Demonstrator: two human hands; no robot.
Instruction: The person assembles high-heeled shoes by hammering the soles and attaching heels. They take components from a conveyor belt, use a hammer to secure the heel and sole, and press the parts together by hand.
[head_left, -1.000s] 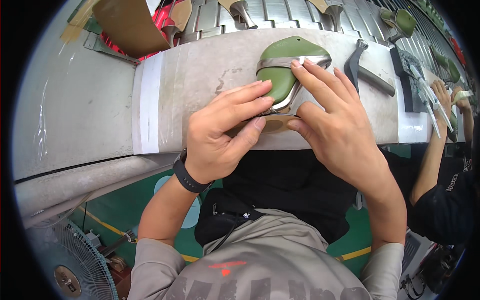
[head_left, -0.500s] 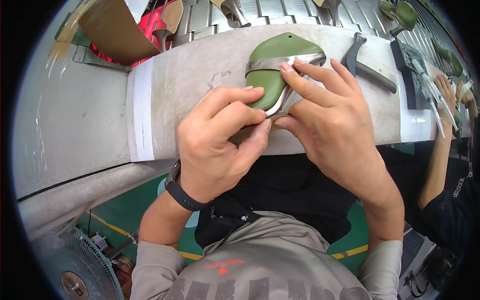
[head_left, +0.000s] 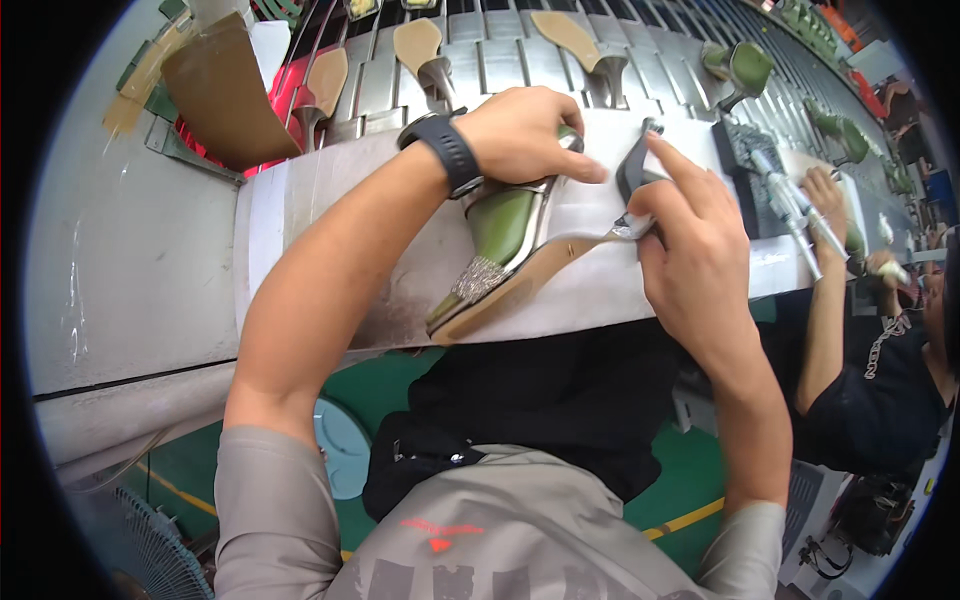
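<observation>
A high-heeled shoe [head_left: 505, 225] on a green last lies on its side on the worktable, its tan sole turned toward me. It has a sparkly toe band and a silvery strap. My left hand [head_left: 525, 135] is closed over the last's far end, covering that part. At the heel end, my right hand [head_left: 695, 220] is closed, thumb and fingers pinching the shoe's silvery heel; its forefinger stretches toward the hammer [head_left: 635, 168]. That hammer lies just beyond the heel, its handle mostly hidden behind my right hand.
Tan soles with heels [head_left: 420, 45] and more green lasts [head_left: 748, 70] sit on the metal-slat conveyor beyond the table. A dark block [head_left: 738, 180] and pen-like tools [head_left: 785, 200] lie to the right, near a co-worker's hand [head_left: 825, 200]. A brown board [head_left: 225, 90] stands at the left.
The shoe has been turned, so its sole and toe band now show. My left hand moved from its near edge to the last's far end; my right hand shifted to the heel.
</observation>
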